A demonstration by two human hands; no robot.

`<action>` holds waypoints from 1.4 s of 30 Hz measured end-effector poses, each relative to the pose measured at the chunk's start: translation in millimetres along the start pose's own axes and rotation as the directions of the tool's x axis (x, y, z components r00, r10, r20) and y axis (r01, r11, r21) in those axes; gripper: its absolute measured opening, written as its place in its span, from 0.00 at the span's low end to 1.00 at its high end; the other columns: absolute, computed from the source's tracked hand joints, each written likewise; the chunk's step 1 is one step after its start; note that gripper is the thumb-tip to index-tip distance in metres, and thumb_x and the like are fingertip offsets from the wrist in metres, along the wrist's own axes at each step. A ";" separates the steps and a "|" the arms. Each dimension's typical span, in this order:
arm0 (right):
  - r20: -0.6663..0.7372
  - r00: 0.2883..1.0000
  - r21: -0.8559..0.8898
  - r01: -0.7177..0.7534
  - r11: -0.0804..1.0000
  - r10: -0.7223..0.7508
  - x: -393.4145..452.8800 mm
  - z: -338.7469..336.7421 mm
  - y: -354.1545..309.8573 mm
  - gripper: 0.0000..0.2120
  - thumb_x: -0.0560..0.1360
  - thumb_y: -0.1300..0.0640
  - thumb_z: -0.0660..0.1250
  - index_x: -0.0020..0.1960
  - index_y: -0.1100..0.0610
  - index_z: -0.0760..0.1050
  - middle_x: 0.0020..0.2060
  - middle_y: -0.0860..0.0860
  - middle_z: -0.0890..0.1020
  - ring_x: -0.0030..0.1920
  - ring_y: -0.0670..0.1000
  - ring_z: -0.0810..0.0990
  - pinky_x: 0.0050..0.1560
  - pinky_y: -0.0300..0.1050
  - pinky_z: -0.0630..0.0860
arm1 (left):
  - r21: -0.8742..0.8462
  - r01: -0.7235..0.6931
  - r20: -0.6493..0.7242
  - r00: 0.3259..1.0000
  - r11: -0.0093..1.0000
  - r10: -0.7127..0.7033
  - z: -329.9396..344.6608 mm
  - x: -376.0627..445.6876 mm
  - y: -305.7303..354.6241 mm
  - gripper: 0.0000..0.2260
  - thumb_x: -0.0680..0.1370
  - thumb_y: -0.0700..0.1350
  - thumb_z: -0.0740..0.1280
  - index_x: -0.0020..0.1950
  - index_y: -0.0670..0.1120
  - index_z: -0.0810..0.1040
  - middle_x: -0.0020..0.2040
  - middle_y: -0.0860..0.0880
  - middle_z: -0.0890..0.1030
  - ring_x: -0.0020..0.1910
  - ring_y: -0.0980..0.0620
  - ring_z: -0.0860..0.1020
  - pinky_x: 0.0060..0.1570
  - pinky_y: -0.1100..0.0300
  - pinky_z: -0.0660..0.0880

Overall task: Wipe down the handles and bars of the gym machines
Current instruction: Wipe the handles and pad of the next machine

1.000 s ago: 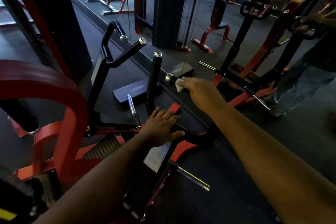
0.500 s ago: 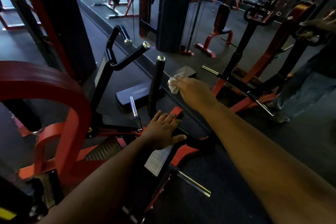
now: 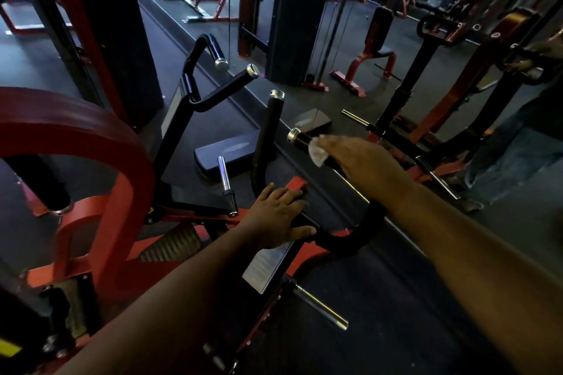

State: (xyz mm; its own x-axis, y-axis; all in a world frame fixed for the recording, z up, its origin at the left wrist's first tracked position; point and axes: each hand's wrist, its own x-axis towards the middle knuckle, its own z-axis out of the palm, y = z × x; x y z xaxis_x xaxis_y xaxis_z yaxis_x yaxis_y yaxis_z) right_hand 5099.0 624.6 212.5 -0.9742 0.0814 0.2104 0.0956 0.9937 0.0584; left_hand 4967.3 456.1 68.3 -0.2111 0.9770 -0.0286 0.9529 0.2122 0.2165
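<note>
A red and black gym machine fills the middle of the head view. My right hand (image 3: 359, 163) grips a small white cloth (image 3: 316, 151) round the machine's right black handle (image 3: 300, 137), just behind its silver end cap. My left hand (image 3: 278, 216) rests flat with spread fingers on the black frame bar below. An upright black handle (image 3: 268, 137) stands between the two hands. Two more black handles (image 3: 225, 85) rise on the left side of the machine.
A big red curved frame (image 3: 91, 143) stands at the left. Chrome weight pegs (image 3: 320, 304) stick out near my arms. A mirror wall behind reflects another red machine (image 3: 432, 119) and a person in jeans (image 3: 511, 158). A dark pillar (image 3: 292, 15) stands ahead.
My right hand with the cloth slid out to the handle's end cap, then back down the grip, baring the cap again. My left hand stayed on the frame.
</note>
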 end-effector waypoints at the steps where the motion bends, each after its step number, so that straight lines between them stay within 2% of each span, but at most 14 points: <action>1: -0.033 0.999 0.038 -0.020 0.999 0.022 13.2 3.1 -8.2 0.23 0.80 0.55 0.61 0.74 0.55 0.69 0.65 0.58 0.80 0.61 0.58 0.80 0.59 0.53 0.79 | 0.001 0.002 0.000 1.000 1.000 -0.002 0.3 -0.4 -0.1 0.35 0.79 0.73 0.52 0.81 0.54 0.63 0.83 0.49 0.59 0.81 0.45 0.55 0.80 0.41 0.42; 3: -0.055 0.997 0.082 -0.049 0.995 0.053 35.1 12.5 -21.3 0.19 0.82 0.59 0.63 0.72 0.55 0.73 0.62 0.57 0.81 0.59 0.58 0.81 0.56 0.53 0.79 | 0.007 0.005 -0.006 1.000 1.000 -0.005 2.3 -1.6 -0.2 0.36 0.79 0.73 0.51 0.81 0.54 0.62 0.83 0.49 0.59 0.82 0.45 0.55 0.80 0.40 0.42; 8: 0.052 0.995 0.103 -0.091 0.990 0.086 31.6 16.6 -16.3 0.20 0.82 0.62 0.61 0.73 0.55 0.74 0.74 0.56 0.72 0.72 0.57 0.73 0.70 0.47 0.68 | 0.010 0.004 -0.016 1.000 1.000 -0.003 5.6 -2.4 -1.5 0.37 0.79 0.74 0.49 0.81 0.54 0.61 0.82 0.48 0.59 0.82 0.45 0.55 0.80 0.40 0.43; 12: 0.155 0.982 0.174 -0.133 0.976 0.106 1.2 3.5 3.5 0.24 0.80 0.46 0.53 0.72 0.50 0.75 0.74 0.52 0.72 0.71 0.51 0.74 0.69 0.41 0.64 | 0.005 0.000 -0.027 1.000 1.000 0.000 7.9 -2.6 -3.2 0.36 0.79 0.74 0.49 0.81 0.54 0.61 0.82 0.49 0.59 0.81 0.45 0.55 0.80 0.39 0.43; 15: 0.158 0.976 0.171 -0.180 0.969 0.153 -20.6 -8.3 16.0 0.17 0.82 0.52 0.60 0.70 0.50 0.77 0.70 0.52 0.77 0.67 0.52 0.78 0.67 0.40 0.67 | -0.002 -0.007 -0.022 1.000 1.000 0.007 6.8 -1.8 -3.3 0.36 0.79 0.74 0.50 0.81 0.54 0.61 0.82 0.49 0.59 0.81 0.45 0.55 0.80 0.39 0.44; 18: 0.036 0.980 0.210 -0.201 0.957 0.197 -10.0 -13.1 15.3 0.18 0.81 0.53 0.61 0.69 0.51 0.77 0.66 0.53 0.81 0.63 0.52 0.81 0.63 0.40 0.70 | 0.014 -0.011 -0.014 1.000 1.000 0.011 2.9 0.7 -4.2 0.36 0.79 0.74 0.50 0.81 0.55 0.62 0.82 0.49 0.59 0.81 0.46 0.55 0.80 0.40 0.44; 20: -0.014 0.986 0.218 -0.157 0.963 0.164 7.6 -4.5 4.5 0.17 0.83 0.58 0.61 0.71 0.55 0.76 0.69 0.56 0.78 0.67 0.55 0.78 0.67 0.42 0.68 | 0.024 -0.012 0.003 1.000 1.000 0.012 4.0 0.7 -4.1 0.36 0.79 0.74 0.49 0.81 0.55 0.62 0.83 0.49 0.59 0.82 0.45 0.55 0.80 0.40 0.44; 24: 0.115 0.989 0.166 -0.109 0.980 0.090 16.2 16.7 -11.0 0.23 0.81 0.63 0.57 0.76 0.56 0.71 0.78 0.56 0.67 0.75 0.59 0.68 0.73 0.52 0.65 | 0.027 0.008 0.039 0.999 1.000 -0.009 1.1 -0.2 -3.6 0.38 0.78 0.75 0.48 0.81 0.55 0.61 0.83 0.49 0.58 0.82 0.45 0.54 0.81 0.41 0.43; 27: 0.058 0.980 0.206 -0.198 0.958 0.190 -6.1 13.1 -0.3 0.23 0.80 0.63 0.57 0.74 0.55 0.72 0.75 0.56 0.71 0.73 0.56 0.71 0.72 0.43 0.63 | 0.027 0.014 0.014 1.000 1.000 -0.014 0.5 -1.2 -2.6 0.37 0.78 0.75 0.48 0.82 0.56 0.61 0.83 0.49 0.58 0.82 0.46 0.54 0.81 0.42 0.42; 29: 0.015 0.965 0.267 -0.257 0.929 0.263 -27.3 11.5 6.5 0.23 0.80 0.68 0.60 0.73 0.56 0.74 0.72 0.55 0.75 0.72 0.54 0.73 0.70 0.36 0.62 | 0.021 0.015 0.004 1.000 1.000 -0.015 2.1 -1.4 -4.3 0.38 0.77 0.76 0.47 0.81 0.56 0.62 0.83 0.49 0.59 0.82 0.46 0.54 0.81 0.43 0.42; 33: -0.097 0.915 0.342 -0.339 0.877 0.392 -76.1 19.4 -0.5 0.23 0.80 0.69 0.62 0.71 0.54 0.76 0.71 0.53 0.76 0.71 0.49 0.74 0.72 0.43 0.68 | 0.032 0.028 -0.016 0.999 0.999 -0.027 7.7 3.0 -4.7 0.43 0.72 0.78 0.42 0.80 0.58 0.63 0.82 0.51 0.60 0.81 0.47 0.56 0.80 0.42 0.44; 38: -0.199 0.786 0.455 -0.455 0.765 0.585 -125.3 36.4 -30.7 0.20 0.81 0.68 0.62 0.72 0.59 0.74 0.69 0.54 0.78 0.70 0.49 0.74 0.71 0.51 0.74 | 0.046 0.029 -0.033 0.999 0.999 -0.028 12.4 3.5 -5.3 0.45 0.70 0.80 0.39 0.79 0.59 0.64 0.82 0.51 0.60 0.81 0.47 0.57 0.80 0.41 0.47; 40: -0.202 0.785 0.445 -0.459 0.769 0.586 -124.6 33.7 -29.7 0.19 0.82 0.67 0.61 0.72 0.59 0.74 0.69 0.55 0.78 0.70 0.50 0.75 0.70 0.52 0.74 | 0.052 0.027 -0.030 0.999 0.998 -0.025 10.5 5.2 -5.7 0.47 0.69 0.81 0.37 0.79 0.59 0.64 0.82 0.51 0.60 0.81 0.46 0.57 0.80 0.41 0.47; 42: -0.231 0.806 0.373 -0.444 0.814 0.545 -105.9 29.7 -21.9 0.20 0.82 0.65 0.60 0.72 0.59 0.74 0.71 0.55 0.76 0.72 0.51 0.74 0.72 0.49 0.72 | 0.036 0.034 -0.006 0.999 0.999 -0.033 8.2 5.8 -5.8 0.45 0.70 0.81 0.39 0.79 0.59 0.64 0.82 0.50 0.60 0.81 0.46 0.56 0.80 0.41 0.46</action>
State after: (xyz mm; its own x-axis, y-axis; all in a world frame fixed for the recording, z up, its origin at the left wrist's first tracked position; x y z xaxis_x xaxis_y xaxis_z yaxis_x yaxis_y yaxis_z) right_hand 5194.0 596.5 160.0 -0.6856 0.5898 0.4267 0.4345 0.8018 -0.4102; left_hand 4962.4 460.6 58.9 -0.2443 0.9693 -0.0295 0.9524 0.2455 0.1805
